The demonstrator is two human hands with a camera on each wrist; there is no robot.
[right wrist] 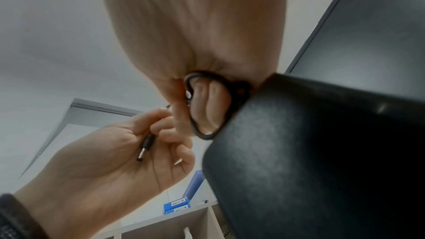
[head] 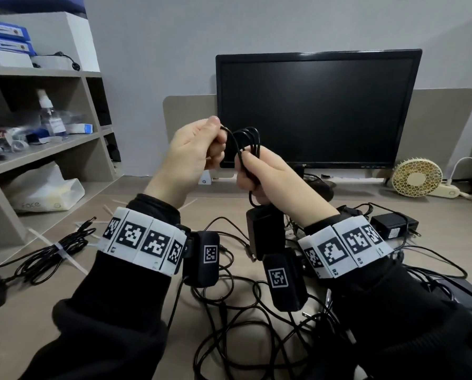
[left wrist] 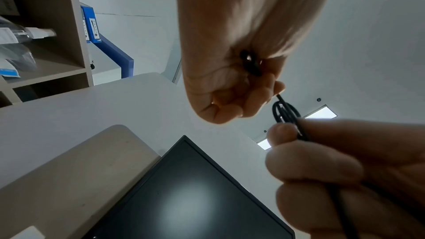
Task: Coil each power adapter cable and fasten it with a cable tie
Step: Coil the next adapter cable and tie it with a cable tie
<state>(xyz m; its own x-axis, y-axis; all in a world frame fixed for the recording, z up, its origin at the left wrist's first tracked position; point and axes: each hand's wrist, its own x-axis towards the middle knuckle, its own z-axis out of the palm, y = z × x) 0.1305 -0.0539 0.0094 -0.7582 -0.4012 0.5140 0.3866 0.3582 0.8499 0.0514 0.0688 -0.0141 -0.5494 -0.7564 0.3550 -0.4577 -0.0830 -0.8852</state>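
Both hands are raised in front of the monitor. My right hand (head: 252,171) grips a coil of thin black cable (head: 247,139), looped several times; its black adapter brick (head: 265,231) hangs below the fist and fills the right wrist view as the brick (right wrist: 322,161). My left hand (head: 202,149) pinches the free end of that cable, with the barrel plug (right wrist: 143,149) lying across its palm. On the desk at the left lies a coiled cable (head: 51,253) bound with a white cable tie (head: 62,252).
Loose black cables (head: 229,311) and another adapter (head: 393,224) clutter the desk below my wrists. Spare white ties (head: 111,208) lie near the shelf unit (head: 51,149). A black monitor (head: 317,111) stands behind, with a small fan (head: 417,178) to its right.
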